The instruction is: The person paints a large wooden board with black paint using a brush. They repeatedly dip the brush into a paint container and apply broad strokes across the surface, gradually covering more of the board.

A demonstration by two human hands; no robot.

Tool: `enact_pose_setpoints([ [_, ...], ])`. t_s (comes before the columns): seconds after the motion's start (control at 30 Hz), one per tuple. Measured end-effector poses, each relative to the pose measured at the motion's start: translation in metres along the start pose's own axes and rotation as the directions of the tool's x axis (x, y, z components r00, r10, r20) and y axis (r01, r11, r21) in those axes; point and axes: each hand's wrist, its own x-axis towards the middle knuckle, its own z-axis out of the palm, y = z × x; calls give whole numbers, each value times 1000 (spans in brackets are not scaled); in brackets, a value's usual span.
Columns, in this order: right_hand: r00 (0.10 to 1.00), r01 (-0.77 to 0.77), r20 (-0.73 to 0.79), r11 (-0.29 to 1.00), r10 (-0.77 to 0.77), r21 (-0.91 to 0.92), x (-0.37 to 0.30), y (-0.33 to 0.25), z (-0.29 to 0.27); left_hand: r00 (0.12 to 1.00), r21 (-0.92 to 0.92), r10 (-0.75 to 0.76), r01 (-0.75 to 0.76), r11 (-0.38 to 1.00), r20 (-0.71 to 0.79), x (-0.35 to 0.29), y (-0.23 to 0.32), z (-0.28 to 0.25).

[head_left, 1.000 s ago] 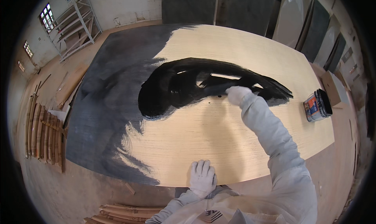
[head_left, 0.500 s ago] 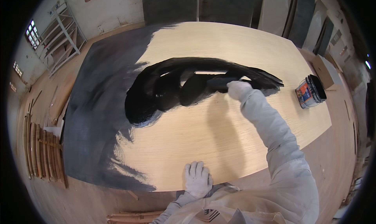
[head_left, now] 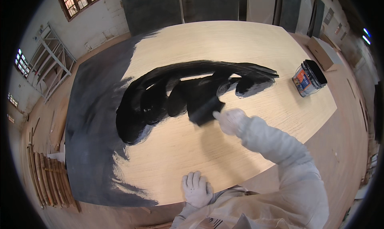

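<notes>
On a large plywood panel (head_left: 248,53), the gloved right hand (head_left: 231,121) grips a black paint applicator (head_left: 206,111) against wet glossy paint; the left hand (head_left: 196,188) rests flat, fingers together, at the near edge.

Your right hand (head_left: 231,121) has pulled back from the far edge of the wet black paint (head_left: 176,97) toward you, dragging the black pad (head_left: 206,111) to the near side of the swath. The pad now shows clear of your glove, just left of the fingers. The paint reaches slightly farther toward you under the pad. Your view has shifted, the board (head_left: 256,53) filling more of it.
</notes>
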Motion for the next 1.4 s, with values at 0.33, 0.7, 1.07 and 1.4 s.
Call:
enact_pose_setpoints([
  [0.33, 924, -340, -140, 932, 356, 123, 14, 148, 34, 999, -12, 22, -23, 1000, -46, 5, 9, 7],
  [0.7, 815, -336, -383, 893, 435, 299, 35, 214, 59, 996, 26, 76, -75, 997, -50, 11, 15, 20],
  [1.07, 822, -557, -22, 812, 568, 174, -35, 367, 61, 1000, 86, -4, 5, 996, -15, 6, 20, 18],
  [1.4, 862, -496, -17, 850, 507, 180, 131, 340, -24, 999, 177, -33, 37, 984, -27, 7, 29, 17],
])
